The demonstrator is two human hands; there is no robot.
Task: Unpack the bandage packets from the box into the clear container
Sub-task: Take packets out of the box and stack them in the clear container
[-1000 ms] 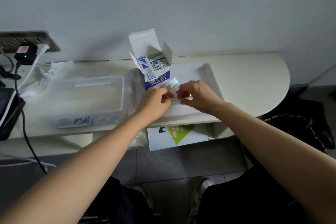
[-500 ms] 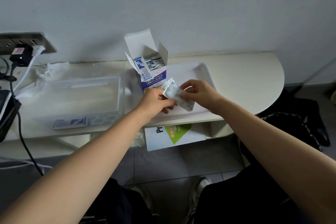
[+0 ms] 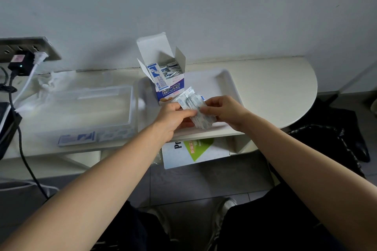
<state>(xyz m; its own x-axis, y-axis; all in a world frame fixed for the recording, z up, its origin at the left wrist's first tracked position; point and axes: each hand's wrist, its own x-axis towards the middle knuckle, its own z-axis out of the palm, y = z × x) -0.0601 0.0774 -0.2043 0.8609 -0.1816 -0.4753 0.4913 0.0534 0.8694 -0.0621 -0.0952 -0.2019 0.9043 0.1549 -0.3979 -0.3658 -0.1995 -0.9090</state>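
Fingers (image 3: 184,111), two hands (image 3: 171,119) (image 3: 227,110), one packet bundle (image 3: 193,101)

A white tray (image 3: 206,81) lies on the table (image 3: 275,91); a black plug (image 3: 20,65) sits in the wall socket (image 3: 50,52)

- The left forearm (image 3: 102,179) is bare and reaches forward from the lower left.
- The left hand (image 3: 173,117) shows its back, thumb and fingers curled to pinch a fan of bandage packets (image 3: 194,103) at their left side.
- The right forearm (image 3: 295,159) is bare and comes in from the lower right.
- The right hand (image 3: 226,111) faces the left one and pinches the same packets from the right.
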